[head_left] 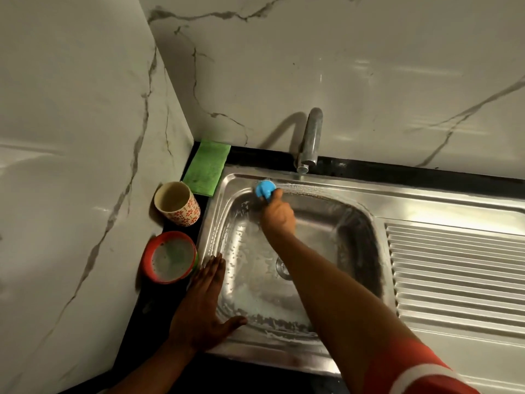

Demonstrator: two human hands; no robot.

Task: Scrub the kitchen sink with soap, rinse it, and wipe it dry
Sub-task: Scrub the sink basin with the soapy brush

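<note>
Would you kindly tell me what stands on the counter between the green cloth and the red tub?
In the head view, a flower-patterned cup stands between them.

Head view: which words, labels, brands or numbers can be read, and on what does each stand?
None can be read.
The cup bears only a red flower pattern.
The red tub shows no label.
The green cloth has faint marks, too blurred to read.

The right hand (pixel 279 214) grips a blue scrubber (pixel 264 189) against the soapy sink's (pixel 355 191) back rim under the tap (pixel 311 137), while the left hand (pixel 204 302) rests flat on its left rim.
</note>
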